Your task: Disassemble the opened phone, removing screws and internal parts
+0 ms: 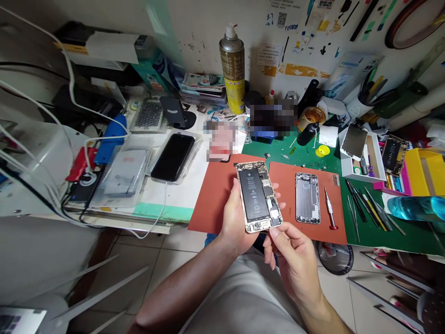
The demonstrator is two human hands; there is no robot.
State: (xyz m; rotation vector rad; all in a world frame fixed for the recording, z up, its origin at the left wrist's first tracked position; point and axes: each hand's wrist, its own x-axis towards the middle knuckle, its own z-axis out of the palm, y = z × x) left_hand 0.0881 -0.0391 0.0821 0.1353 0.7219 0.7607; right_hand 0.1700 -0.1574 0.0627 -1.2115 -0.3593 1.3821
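An opened smartphone [256,195], its black battery and circuit parts exposed, lies tilted in my left hand [232,220], whose fingers wrap round its back and edges. At the phone's lower right corner is my right hand [295,253], thumb and forefinger pinched together at the edge. Whether anything small sits in that pinch cannot be made out. Beyond my right hand, an empty silver phone housing [308,198] rests on the reddish-brown mat [215,195]. A small screwdriver [330,208] with a red end lies beside it.
Several tweezers and thin tools [371,208] lie on the green mat [347,232] at right, near a blue bottle [417,208]. A black phone [173,157] lies at left. The tall spray can [232,69] stands by the wall. A white box [366,162] holds phone parts.
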